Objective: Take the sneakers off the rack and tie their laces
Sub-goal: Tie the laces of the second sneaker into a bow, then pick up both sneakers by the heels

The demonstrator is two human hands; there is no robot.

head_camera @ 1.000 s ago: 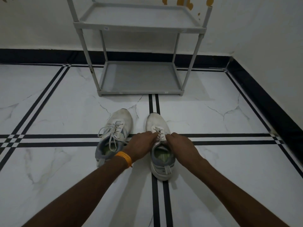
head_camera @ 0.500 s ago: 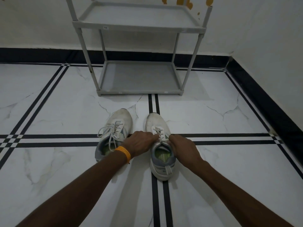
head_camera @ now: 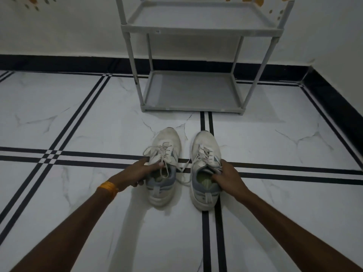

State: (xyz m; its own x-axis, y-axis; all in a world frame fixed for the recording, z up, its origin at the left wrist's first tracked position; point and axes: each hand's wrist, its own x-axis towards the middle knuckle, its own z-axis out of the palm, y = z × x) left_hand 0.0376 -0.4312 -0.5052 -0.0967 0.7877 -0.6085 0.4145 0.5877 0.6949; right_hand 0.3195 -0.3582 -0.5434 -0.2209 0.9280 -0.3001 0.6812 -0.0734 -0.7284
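Left hand [head_camera: 140, 171] grips the left sneaker's [head_camera: 164, 167] collar, right hand [head_camera: 227, 178] the right sneaker's [head_camera: 205, 169]; both sit on the floor [head_camera: 78, 193] before the rack [head_camera: 193, 91], probably being squared up, laces loose.

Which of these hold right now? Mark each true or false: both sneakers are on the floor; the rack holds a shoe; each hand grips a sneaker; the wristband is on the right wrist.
1. Both sneakers, left sneaker and right sneaker, are on the floor. True.
2. The rack holds a shoe. False: both visible shelves are bare.
3. Left hand and right hand each grip a sneaker. True.
4. The wristband is on the right wrist. False: left wrist.
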